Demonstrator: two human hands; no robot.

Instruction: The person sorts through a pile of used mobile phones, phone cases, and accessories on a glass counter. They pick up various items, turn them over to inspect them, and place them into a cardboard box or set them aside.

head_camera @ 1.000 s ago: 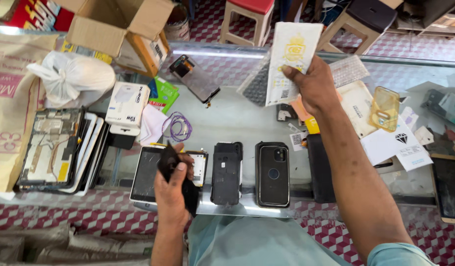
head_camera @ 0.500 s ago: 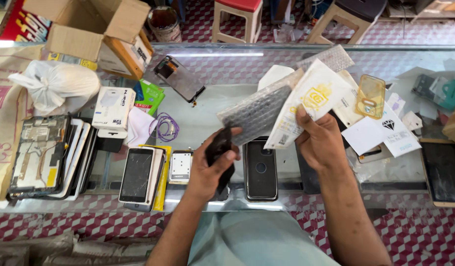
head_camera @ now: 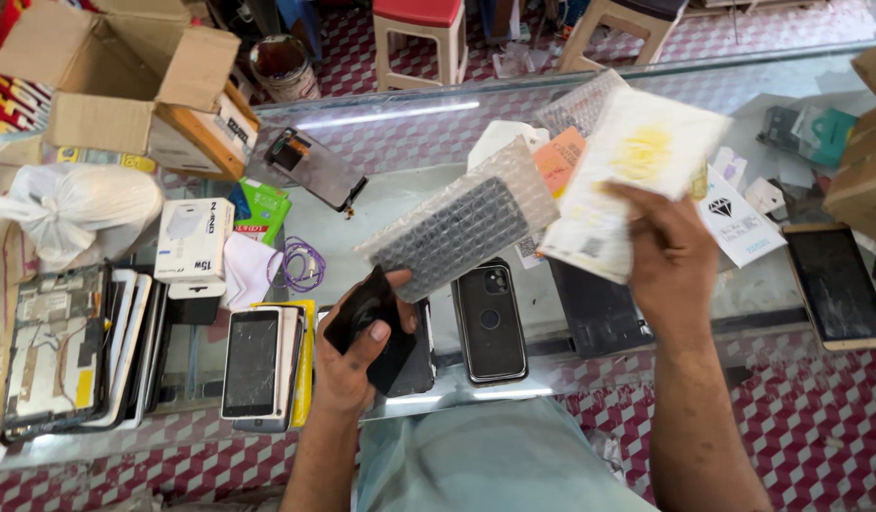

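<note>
Glass covers the worktop [head_camera: 400, 204] from edge to edge, and a red-and-white checked floor shows beyond and below it; an open cardboard box [head_camera: 125, 85] sits at the far left corner, with a knotted white plastic bag [head_camera: 73, 213] and a small white charger box [head_camera: 193, 239] in front of it; a row of flat phone parts [head_camera: 73, 346] stands on edge at the left side; the left hand [head_camera: 357, 356] is curled shut around a small black phone case [head_camera: 362, 313], thumb pressed across its face, close to the near edge of the worktop; the right hand [head_camera: 670, 256] is raised above the glass, fingers clamped on a white and yellow flat packet [head_camera: 627, 180], which is blurred, and a bubble-wrap sleeve with a dark part inside [head_camera: 461, 228] fans out to its left, its lower end just above the left hand; whether the right hand grips that sleeve too I cannot tell; under the hands a dark phone back with a round camera ring [head_camera: 490, 322] lies flat, a phone with a cracked screen [head_camera: 258, 365] lies further left, and a coil of purple cable [head_camera: 305, 264] rests near the charger box; a tablet with a gold rim [head_camera: 836, 284] lies at the right
</note>
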